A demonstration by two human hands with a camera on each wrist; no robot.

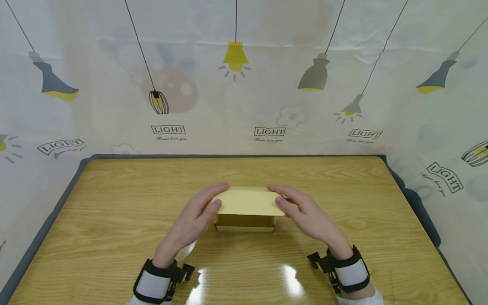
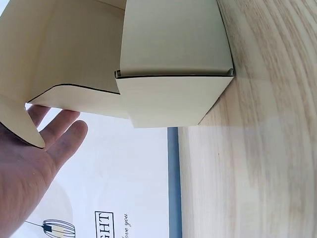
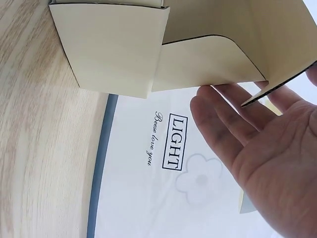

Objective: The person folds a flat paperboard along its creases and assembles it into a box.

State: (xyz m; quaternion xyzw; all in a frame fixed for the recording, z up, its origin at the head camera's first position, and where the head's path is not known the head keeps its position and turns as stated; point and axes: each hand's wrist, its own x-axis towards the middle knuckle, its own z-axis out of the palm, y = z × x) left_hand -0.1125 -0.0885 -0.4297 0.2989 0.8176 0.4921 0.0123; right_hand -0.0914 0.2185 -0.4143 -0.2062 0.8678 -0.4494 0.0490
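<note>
A pale yellow cardboard box sits on the table, its lid raised over the front so a dark gap shows beneath. My left hand holds the lid at its left end, thumb at the front corner and index finger along the back. At the opposite end, my right hand holds the lid the same way. Fingertips touch the lid's side flap in the right wrist view. Behind the matching flap, the left fingers are partly hidden. The box's inside is mostly in shadow.
The wood-grained table spreads around the box, with a dark blue-grey edging at the back. A white cloth backdrop printed with lamps encloses the back and sides. Strap-on camera mounts ride on both wrists.
</note>
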